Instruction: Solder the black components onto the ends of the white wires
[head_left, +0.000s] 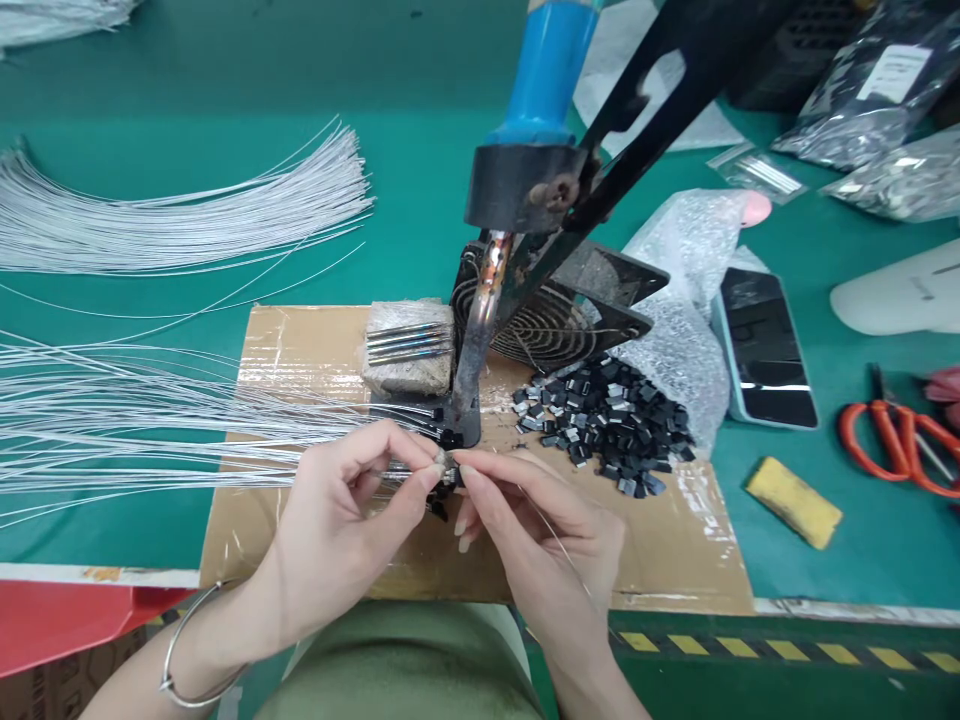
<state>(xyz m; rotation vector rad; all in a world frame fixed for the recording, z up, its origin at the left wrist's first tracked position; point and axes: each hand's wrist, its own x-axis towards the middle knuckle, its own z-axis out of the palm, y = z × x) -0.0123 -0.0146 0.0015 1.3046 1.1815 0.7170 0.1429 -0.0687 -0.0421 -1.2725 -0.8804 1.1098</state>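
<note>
Silver bangle (166, 683) at its wrist, the left hand (349, 500) and right hand (551, 530) pinch a small black connector (454, 477) in narrowed fingers over cardboard (675, 560), seemingly aligning it, which calls for steadiness, before the soldering iron (493, 268).

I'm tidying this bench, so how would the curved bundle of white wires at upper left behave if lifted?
The curved bundle of white wires would probably flex, since its long, thin strands already bend. It may well splay: the tips fan out unevenly and no tie shows.
</note>
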